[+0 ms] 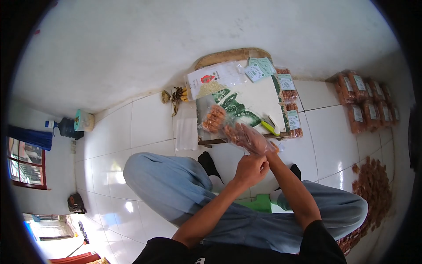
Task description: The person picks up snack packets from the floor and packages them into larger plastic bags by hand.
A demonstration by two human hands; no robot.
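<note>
A clear plastic bag (225, 122) lies slanted over the front of the low table, with brown snack pieces (213, 118) stacked at its far end. My right hand (254, 139) is inside the bag up to the wrist, its fingers around more brown pieces (233, 133); the plastic partly blurs them. Closed in a fist at the bag's mouth, my left hand (251, 170) grips the plastic edge beside my right wrist. A green-handled cutting tool (270, 126) rests on the tabletop, right of the bag.
The low table (246, 99) bears a printed plastic sack (213, 77) and labels (259, 69). Packed snack bags (288, 86) stand at its right side, more packs (367, 101) by the wall. Loose brown pieces (373, 185) cover the right floor. Bananas (182, 93) lie left of the table.
</note>
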